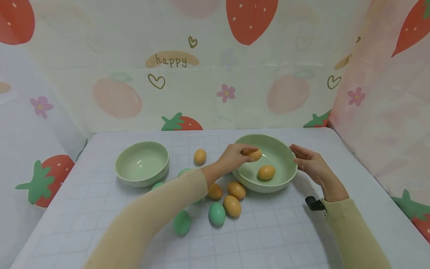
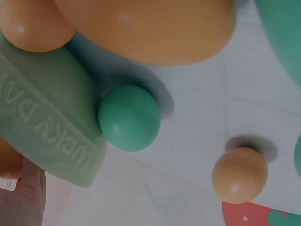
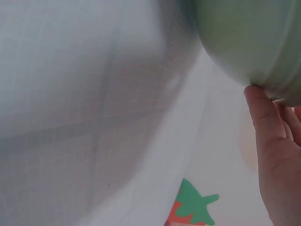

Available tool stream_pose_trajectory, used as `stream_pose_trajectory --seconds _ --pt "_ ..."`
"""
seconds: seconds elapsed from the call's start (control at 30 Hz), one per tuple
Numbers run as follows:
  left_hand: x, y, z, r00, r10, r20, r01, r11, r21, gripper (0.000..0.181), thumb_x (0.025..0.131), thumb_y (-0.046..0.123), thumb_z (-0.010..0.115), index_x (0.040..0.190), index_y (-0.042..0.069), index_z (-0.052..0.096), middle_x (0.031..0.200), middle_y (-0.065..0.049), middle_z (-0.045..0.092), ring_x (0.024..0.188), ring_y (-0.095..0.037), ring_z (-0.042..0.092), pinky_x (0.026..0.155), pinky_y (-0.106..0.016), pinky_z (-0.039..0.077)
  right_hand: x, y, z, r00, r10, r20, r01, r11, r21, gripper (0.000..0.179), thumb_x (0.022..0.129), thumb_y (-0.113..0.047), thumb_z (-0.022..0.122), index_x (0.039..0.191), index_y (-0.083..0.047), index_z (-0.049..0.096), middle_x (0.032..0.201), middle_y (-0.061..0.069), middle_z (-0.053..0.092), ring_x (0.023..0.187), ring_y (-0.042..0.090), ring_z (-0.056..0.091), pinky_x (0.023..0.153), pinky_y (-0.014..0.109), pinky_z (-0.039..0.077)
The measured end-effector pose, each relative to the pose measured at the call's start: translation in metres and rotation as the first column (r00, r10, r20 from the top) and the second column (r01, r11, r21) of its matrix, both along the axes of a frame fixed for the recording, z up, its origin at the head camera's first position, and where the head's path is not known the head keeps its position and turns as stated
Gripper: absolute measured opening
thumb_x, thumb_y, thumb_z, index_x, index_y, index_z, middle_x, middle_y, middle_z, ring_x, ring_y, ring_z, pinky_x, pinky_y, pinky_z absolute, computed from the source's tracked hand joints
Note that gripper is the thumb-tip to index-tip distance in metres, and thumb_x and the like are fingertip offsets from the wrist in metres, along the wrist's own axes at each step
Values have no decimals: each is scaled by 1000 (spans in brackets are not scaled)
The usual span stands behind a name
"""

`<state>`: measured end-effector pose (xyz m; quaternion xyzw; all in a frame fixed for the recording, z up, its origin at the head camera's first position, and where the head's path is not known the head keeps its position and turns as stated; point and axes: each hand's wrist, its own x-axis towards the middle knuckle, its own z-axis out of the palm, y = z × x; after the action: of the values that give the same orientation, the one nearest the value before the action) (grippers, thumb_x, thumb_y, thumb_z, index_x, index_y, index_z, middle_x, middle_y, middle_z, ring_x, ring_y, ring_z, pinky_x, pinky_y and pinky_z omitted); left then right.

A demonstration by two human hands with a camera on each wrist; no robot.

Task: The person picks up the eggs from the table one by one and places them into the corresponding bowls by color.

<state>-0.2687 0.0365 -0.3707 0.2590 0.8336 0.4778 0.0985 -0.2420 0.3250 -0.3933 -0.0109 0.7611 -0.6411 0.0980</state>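
Observation:
Over the right-hand green bowl [image 1: 283, 164], my left hand [image 1: 233, 156] pinches a brown egg [image 1: 256, 154] between thumb and fingers. Another brown egg [image 1: 267, 172] lies on the bowl's floor. My right hand [image 1: 311, 164] is at the bowl's right side, its fingers fairly straight. In the right wrist view its thumb [image 3: 263, 110] touches the bowl's outer wall. Raised lettering shows on the bowl wall [image 2: 61, 127] in the left wrist view, where the pinched egg is partly hidden by the wall.
A second green bowl [image 1: 142, 181] stands at the left. Brown eggs [image 1: 232, 206] and green eggs [image 1: 217, 214] lie loose in front, some partly hidden beneath my left sleeve [image 1: 151, 209]. One brown egg [image 1: 200, 156] sits farther back between the bowls. A printed cloth backdrop [image 1: 208, 82] rises behind.

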Motion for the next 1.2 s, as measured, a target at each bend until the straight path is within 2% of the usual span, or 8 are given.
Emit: stream_pose_trajectory --seconds 0.2,0.43,0.63,0.7,0.8,0.97,1.1,1.2 --pt "-7 10 -4 999 23 31 -23 1000 -4 39 88 5 71 126 8 66 129 -4 63 118 -23 57 94 -27 48 0 1 -1 1000 -2 -6 1 1000 -20 63 99 2 50 152 3 16 157 22 13 144 31 18 86 14 47" --pt "-13 25 -6 994 75 75 -74 997 -21 40 86 -1 71 126 5 65 133 -8 59 126 -24 50 99 -31 46 0 3 -2 1000 -1 -12 0 999 -33 64 98 3 50 152 4 16 157 23 13 144 29 20 87 15 47" --pt "-18 34 -7 986 127 108 -125 992 -22 40 85 -3 71 124 5 67 129 -10 61 115 -25 55 89 -27 49 -2 3 -2 1000 -4 0 4 1000 -23 64 99 1 51 153 2 16 158 21 14 145 29 18 88 15 47" --pt "-19 37 -8 979 146 143 -147 989 -3 40 85 -3 71 124 5 67 129 -11 61 113 -25 56 86 -26 49 -2 4 -2 1000 -5 5 5 1000 -16 63 99 1 50 153 1 17 158 20 14 145 30 18 89 15 47" --pt "-21 40 -9 954 184 237 -194 981 21 38 88 2 70 126 7 65 128 -12 61 109 -23 58 80 -25 51 -2 4 -1 1000 -8 9 8 1000 -11 63 99 2 50 153 0 17 158 19 15 145 30 18 90 15 47" --pt "-22 46 -10 888 237 393 -277 960 46 40 93 11 66 133 9 60 122 -13 62 81 -14 56 64 -22 48 -1 3 0 1000 -10 13 10 1000 -7 63 100 1 49 153 -1 17 158 18 15 145 30 18 90 16 47" --pt "-21 52 -12 827 271 492 -342 938 58 39 94 11 65 133 8 60 116 -12 63 71 -11 51 64 -24 46 -1 4 0 1000 -14 17 14 1000 -1 62 100 1 49 153 -1 18 158 17 16 144 30 19 92 17 47" --pt "-21 57 -13 788 302 537 -380 924 38 39 94 12 66 132 9 60 118 -13 62 75 -14 52 70 -28 48 -2 4 -1 1000 -17 14 16 1000 8 62 100 1 50 153 -1 18 158 17 17 144 30 21 94 19 46"
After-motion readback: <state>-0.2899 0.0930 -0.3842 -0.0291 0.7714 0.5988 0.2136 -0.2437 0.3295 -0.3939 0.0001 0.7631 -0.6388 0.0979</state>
